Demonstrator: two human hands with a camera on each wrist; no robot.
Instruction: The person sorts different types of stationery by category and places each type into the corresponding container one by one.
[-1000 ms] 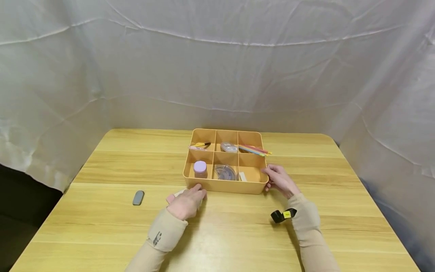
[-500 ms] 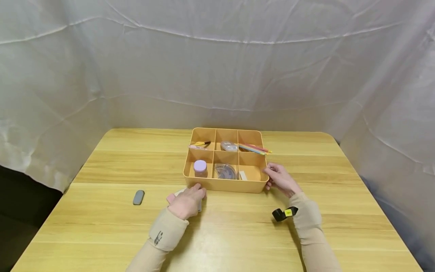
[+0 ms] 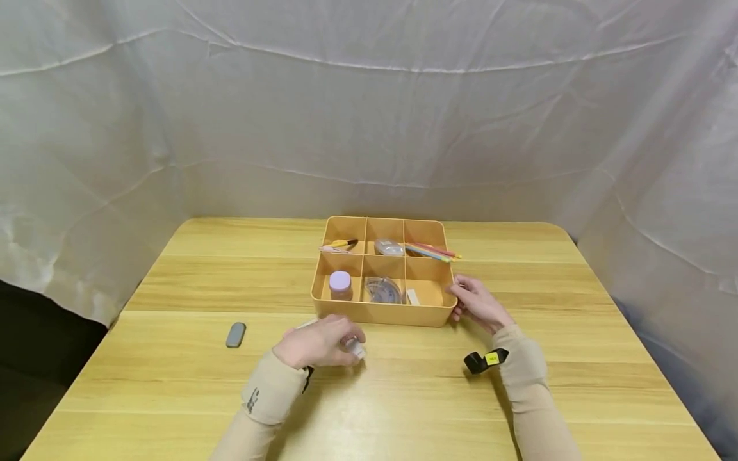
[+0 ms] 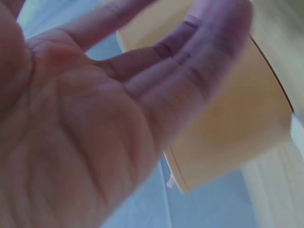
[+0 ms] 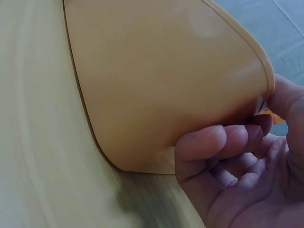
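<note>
In the head view my left hand is just off the tan organizer box's front wall. A small white block shows between its thumb and fingers; its exact kind is too small to tell. The left wrist view shows the palm and fingers, but not the grip. My right hand holds the right end of the tan organizer box, curled fingers against the outer wall and thumb up by the rim. The box holds a lilac-lidded jar, a clear protractor and a white eraser.
In the back compartments lie a yellow-and-black pen, a greyish rounded item and several coloured pencils jutting past the rim. A grey oval item lies at left on the wooden table. Something pale peeks out behind the left hand.
My left hand has turned and shifted slightly right, lifting a little, and the white block now shows between its fingers. The right hand and the box stay almost still.
</note>
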